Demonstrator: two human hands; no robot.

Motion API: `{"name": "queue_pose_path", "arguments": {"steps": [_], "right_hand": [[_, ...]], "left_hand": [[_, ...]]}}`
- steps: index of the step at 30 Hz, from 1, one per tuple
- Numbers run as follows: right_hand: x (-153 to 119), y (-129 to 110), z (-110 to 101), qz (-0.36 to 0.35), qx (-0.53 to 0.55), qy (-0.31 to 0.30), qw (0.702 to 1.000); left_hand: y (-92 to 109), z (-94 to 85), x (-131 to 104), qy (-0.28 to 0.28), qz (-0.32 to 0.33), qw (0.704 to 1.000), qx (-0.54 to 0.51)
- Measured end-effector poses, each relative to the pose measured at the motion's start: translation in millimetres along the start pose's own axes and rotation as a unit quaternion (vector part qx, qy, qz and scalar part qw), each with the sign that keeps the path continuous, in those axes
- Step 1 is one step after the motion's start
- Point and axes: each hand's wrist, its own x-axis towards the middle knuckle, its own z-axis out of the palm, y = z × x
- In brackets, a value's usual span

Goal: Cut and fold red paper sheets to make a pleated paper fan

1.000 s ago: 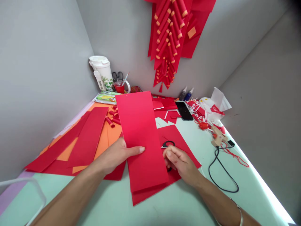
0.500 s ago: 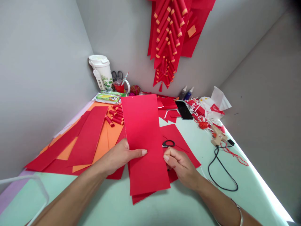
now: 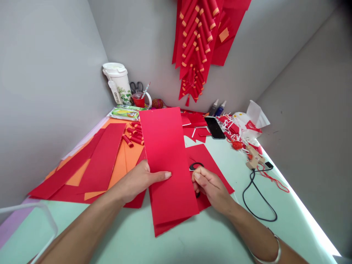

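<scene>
My left hand [image 3: 140, 179] grips a tall red paper sheet [image 3: 165, 146] by its left edge, the thumb lying flat across the front and the fingers hidden behind. A second red layer shows under its bottom edge. Beside the sheet's right edge, my right hand [image 3: 210, 187] is closed in a pinch; what it holds, if anything, I cannot make out. Just behind those fingers lies a pair of scissors with black handles [image 3: 196, 166], partly covered, on another red sheet [image 3: 217, 172].
At left are red strips [image 3: 106, 157] over orange paper [image 3: 129, 157], with small red rolls [image 3: 128, 140] near them. A phone [image 3: 215, 127], paper scraps [image 3: 229, 126] and a beige glue gun [image 3: 254, 157] with a black cord lie right. A white cup [image 3: 118, 82] stands behind; firecracker decorations [image 3: 196, 44] hang on the wall.
The red sheet's top has shifted slightly left and up, and its two layers line up more closely at the bottom. My right hand has drawn slightly away from the edge.
</scene>
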Motion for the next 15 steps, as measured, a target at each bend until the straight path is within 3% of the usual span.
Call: {"name": "queue_pose_path", "arguments": {"steps": [7,11,15], "right_hand": [[-2,-2,2,-0.022,-0.097,-0.018,0.995],[0,4,4,0.01,-0.117,-0.027,0.993],[1,8,6,0.025,-0.122,-0.049,0.991]], "left_hand": [[-1,-1.7,1,0.016,0.018,1.0,0.01],[-3,-3.4,3,0.005,0.015,0.998,-0.055],[-2,-7.1,4,0.056,0.052,0.989,-0.129]]}}
